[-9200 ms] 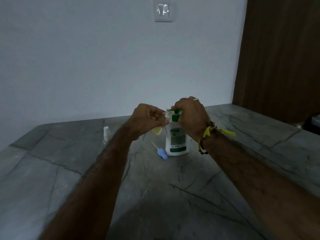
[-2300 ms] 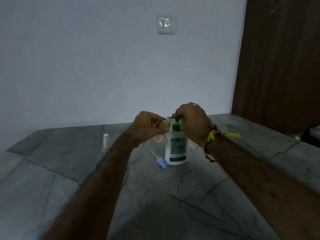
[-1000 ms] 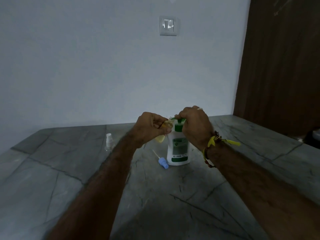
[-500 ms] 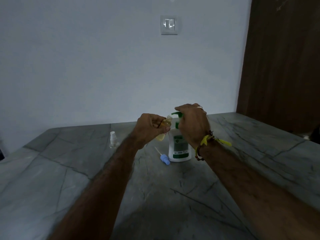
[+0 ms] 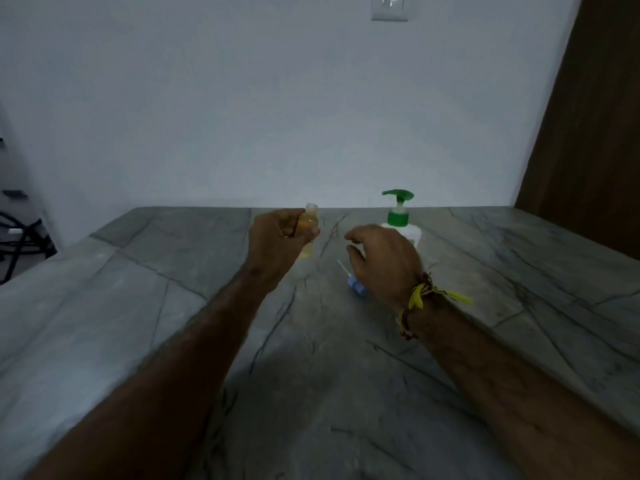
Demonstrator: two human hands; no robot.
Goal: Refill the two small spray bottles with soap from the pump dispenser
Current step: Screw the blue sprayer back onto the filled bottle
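Observation:
My left hand point(image 5: 277, 239) grips a small clear spray bottle point(image 5: 309, 221) with yellow soap inside, held upright with its neck uncapped. The white pump dispenser point(image 5: 403, 223) with a green pump head stands on the grey stone counter point(image 5: 346, 358) behind my right hand point(image 5: 384, 261). My right hand hovers with loosely curled fingers above the blue spray cap point(image 5: 356, 287) with its thin dip tube, which lies on the counter. The second small bottle is hidden in this view.
A white wall with a light switch point(image 5: 389, 6) stands behind the counter. A brown wooden door point(image 5: 588, 133) is at the right. Dark cables point(image 5: 20, 233) lie beyond the counter's left edge.
My right hand has left the pump head and dropped toward the blue cap. My left hand has pulled the small bottle left, away from the spout. The view has shifted.

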